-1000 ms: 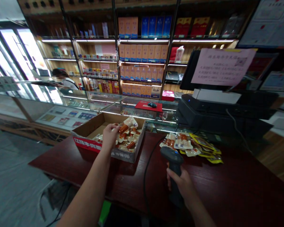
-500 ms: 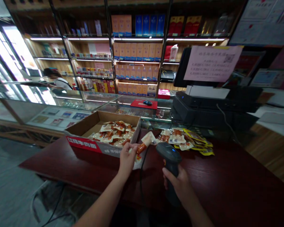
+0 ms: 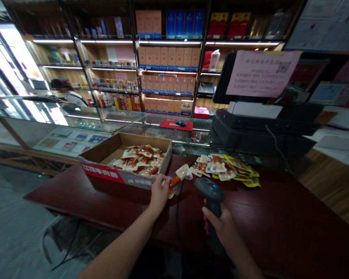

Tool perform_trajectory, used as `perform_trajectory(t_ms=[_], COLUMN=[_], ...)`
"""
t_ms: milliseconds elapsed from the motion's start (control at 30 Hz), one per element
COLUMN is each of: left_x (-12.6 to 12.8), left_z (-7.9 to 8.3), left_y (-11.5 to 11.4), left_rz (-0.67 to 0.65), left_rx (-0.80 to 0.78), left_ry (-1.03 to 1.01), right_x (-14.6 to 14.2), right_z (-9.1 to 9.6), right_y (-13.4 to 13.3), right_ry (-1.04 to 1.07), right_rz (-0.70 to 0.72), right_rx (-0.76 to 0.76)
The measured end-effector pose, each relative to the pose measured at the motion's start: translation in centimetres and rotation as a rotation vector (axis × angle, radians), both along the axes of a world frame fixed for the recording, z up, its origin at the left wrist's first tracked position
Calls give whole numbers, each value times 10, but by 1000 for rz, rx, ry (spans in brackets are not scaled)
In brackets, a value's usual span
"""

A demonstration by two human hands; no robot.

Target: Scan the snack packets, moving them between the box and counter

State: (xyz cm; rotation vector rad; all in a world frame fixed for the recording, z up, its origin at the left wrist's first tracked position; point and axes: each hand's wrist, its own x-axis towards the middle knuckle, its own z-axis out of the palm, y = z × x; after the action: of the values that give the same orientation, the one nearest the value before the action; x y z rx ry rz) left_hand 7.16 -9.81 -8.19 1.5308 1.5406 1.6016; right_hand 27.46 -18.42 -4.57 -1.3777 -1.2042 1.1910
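Observation:
My left hand (image 3: 160, 190) pinches a packaged sausage (image 3: 178, 176), reddish-brown in clear and white wrapping, above the table in front of the carton. Wrapped round the handle of a dark barcode scanner (image 3: 209, 190) is my right hand (image 3: 221, 224); the scanner's head points toward the sausage, with a small blue light on top. The open carton (image 3: 101, 173) at left holds several similar sausage packets (image 3: 144, 159). More sausage packets (image 3: 213, 164) lie behind the scanner, beside yellow-edged packets (image 3: 246, 174).
The dark red table (image 3: 273, 217) carries all this. A black cable (image 3: 178, 217) runs over it. Behind stand a glass counter (image 3: 128, 122), a red mat with a mouse (image 3: 180, 123), a monitor with a pink notice (image 3: 261, 73) and stocked shelves. A person (image 3: 71, 97) is at far left.
My left hand has moved slightly right with the sausage packet, which is turned a little. The scanner stays in my right hand, slightly lower and farther right. The view has shifted slightly.

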Motion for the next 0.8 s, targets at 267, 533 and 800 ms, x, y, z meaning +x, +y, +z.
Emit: perform_trajectory(t_ms=[267, 533, 800], left_x=[2, 28, 108], left_z=[5, 2, 31], left_y=[-2, 12, 77], left_rz=[9, -130, -265], left_rx=[22, -218, -535], left_ry=[-53, -586, -1072], right_x=[1, 31, 62], right_z=[1, 6, 16], right_y=[2, 12, 20], right_ry=[-4, 114, 197], right_rz=[25, -86, -198], right_rx=[-11, -19, 37])
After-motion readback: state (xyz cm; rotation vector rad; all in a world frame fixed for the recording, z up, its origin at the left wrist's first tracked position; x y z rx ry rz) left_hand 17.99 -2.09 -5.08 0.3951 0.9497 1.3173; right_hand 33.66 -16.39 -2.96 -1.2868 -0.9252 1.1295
